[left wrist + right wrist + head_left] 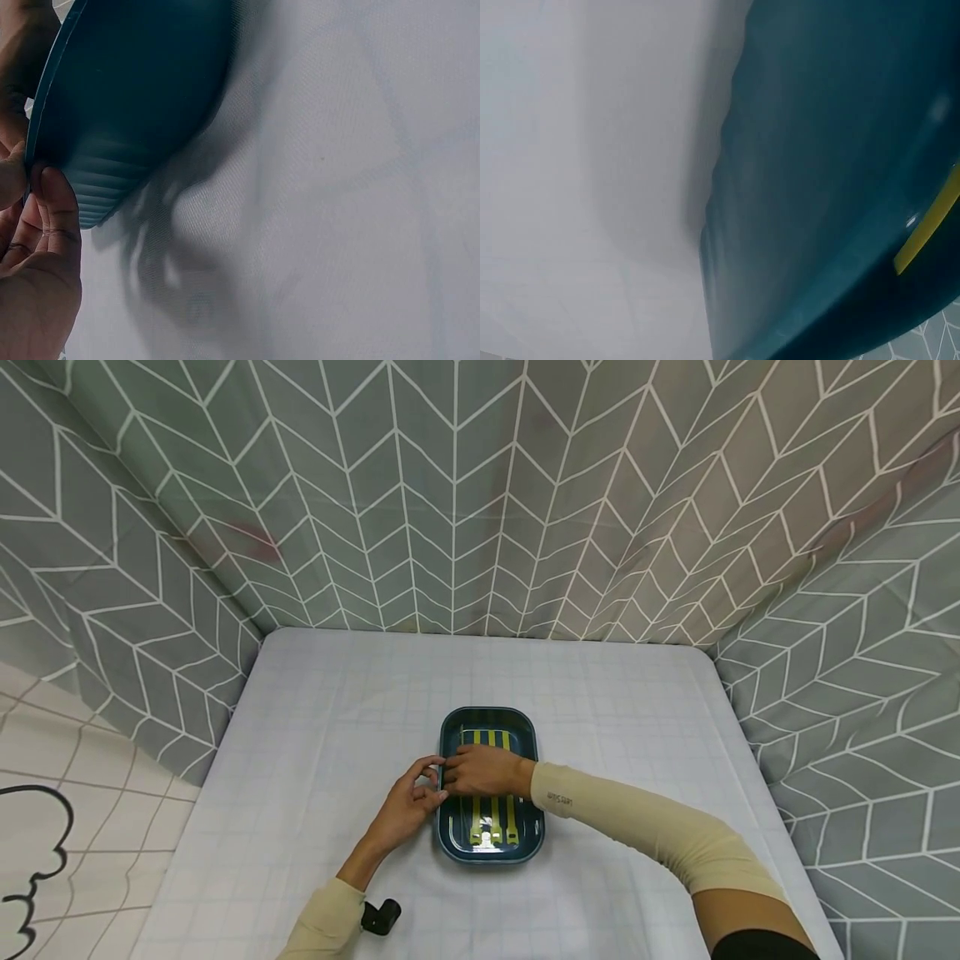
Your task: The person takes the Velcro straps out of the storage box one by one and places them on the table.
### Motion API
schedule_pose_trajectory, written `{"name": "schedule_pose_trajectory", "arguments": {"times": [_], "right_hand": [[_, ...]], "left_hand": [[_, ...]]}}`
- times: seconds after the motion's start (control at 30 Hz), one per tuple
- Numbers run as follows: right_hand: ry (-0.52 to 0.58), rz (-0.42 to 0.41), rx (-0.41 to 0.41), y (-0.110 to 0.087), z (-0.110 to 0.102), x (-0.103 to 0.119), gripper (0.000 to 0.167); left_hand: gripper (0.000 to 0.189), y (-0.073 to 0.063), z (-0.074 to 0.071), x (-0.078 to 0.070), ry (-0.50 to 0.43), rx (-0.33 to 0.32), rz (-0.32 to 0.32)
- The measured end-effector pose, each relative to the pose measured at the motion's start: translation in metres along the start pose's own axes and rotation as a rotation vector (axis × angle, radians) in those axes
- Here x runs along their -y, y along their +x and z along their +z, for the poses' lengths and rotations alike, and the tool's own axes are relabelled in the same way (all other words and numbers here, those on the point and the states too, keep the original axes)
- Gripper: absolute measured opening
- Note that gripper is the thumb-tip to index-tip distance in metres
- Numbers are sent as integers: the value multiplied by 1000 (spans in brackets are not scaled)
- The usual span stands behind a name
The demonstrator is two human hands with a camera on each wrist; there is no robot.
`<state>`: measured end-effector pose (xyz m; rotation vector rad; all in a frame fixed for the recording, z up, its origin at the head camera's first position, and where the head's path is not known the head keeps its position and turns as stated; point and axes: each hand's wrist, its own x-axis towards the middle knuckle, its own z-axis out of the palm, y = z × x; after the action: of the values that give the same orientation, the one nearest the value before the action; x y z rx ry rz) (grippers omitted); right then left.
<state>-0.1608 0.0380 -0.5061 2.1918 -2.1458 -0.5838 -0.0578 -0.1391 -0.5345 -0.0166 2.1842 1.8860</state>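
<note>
A dark teal tray (491, 857) with rounded corners sits on the white-covered table. Three yellow-green strips (512, 827) run lengthwise along its inside. Reaching across the tray from the right, my right hand (487, 770) covers the middle of the strips, its bent fingers right at the left rim. I cannot tell whether those fingertips hold something. From outside, my left hand (405, 810) pinches that same rim with thumb and fingers. The left wrist view shows the tray's ribbed outer wall (142, 67) beside the left hand (45, 255). One yellow strip (928, 223) shows in the right wrist view.
The white tablecloth (615, 702) surrounds the tray. Grey curtains (480, 510) with white zigzag lines hang behind and on both sides. A small black device (381, 917) sits at my left wrist.
</note>
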Motion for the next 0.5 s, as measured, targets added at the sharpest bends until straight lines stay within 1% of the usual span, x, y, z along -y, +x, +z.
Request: {"name": "schedule_pose_trajectory", "arguments": {"times": [0.13, 0.3, 0.4, 0.5], "right_hand": [[24, 3, -30, -4, -5, -4, 29], [29, 13, -76, -9, -13, -9, 25], [38, 27, -99, -12, -17, -12, 23], [41, 51, -112, -16, -21, -15, 25]], "left_hand": [[50, 1, 1, -2, 5, -3, -12], [51, 0, 1, -3, 0, -5, -10], [51, 0, 1, -3, 4, -6, -14], [51, 1, 1, -3, 2, -7, -17]]}}
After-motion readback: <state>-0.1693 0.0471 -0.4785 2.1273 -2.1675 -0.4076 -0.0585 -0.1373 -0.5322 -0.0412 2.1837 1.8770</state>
